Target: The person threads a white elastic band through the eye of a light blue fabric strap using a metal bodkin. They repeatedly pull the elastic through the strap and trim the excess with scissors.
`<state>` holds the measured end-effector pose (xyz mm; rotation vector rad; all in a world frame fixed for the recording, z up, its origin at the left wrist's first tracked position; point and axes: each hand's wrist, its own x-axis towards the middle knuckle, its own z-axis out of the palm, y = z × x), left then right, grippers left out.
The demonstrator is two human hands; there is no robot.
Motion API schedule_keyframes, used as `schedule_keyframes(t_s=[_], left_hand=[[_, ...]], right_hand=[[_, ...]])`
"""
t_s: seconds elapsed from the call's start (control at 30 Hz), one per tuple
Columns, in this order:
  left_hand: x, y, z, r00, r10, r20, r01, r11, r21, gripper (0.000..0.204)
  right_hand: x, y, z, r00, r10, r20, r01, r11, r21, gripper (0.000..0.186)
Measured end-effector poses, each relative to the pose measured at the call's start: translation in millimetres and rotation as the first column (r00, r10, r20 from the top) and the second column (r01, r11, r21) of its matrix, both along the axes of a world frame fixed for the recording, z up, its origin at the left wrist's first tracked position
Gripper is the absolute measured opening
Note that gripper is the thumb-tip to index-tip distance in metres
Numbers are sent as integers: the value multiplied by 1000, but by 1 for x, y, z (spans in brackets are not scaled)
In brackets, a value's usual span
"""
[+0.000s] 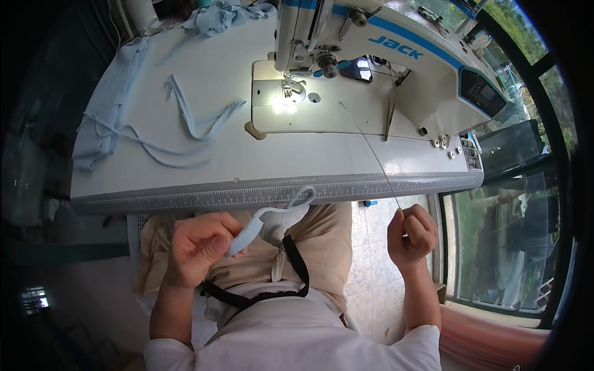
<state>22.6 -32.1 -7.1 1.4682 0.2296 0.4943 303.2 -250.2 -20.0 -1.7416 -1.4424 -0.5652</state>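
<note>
My left hand (201, 244) is closed on a light blue fabric strip (247, 234) in front of the table's edge, a narrow loop rising from its top. My right hand (411, 238), lower right of the table's ruler edge (260, 196), pinches a long thin thread or wire (371, 151); I cannot tell which. That line runs straight up to the bed (328, 120) of the white sewing machine (417, 62), right of its lit needle and presser foot (288, 89). More narrow blue strips (195, 130) lie loose on the table to the left of the machine bed.
Blue fabric pieces (99, 142) lie along the table's left side, with a bunched pile (219, 18) at the back. A dark phone (356, 69), metal tweezers (390, 117) and white bobbins (444, 142) sit at the right. A glass window (504, 241) stands beside me.
</note>
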Motion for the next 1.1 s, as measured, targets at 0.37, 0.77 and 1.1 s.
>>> schedule_keyframes(t_s=[0.37,0.77,1.1], left_hand=[[11,-5,19,976,-210,-61,194,960,-204,34],[25,-4,-13,916,-360,-176,264,872,-412,28],[-75,42,-71,741,-65,-669,158,984,80,25]], right_hand=[[-53,67,29,627,360,-691,-524,851,-33,15],[-62,67,4,346,214,-914,-753,644,-134,13],[16,-37,-10,544,-282,-791,-364,770,-525,16]])
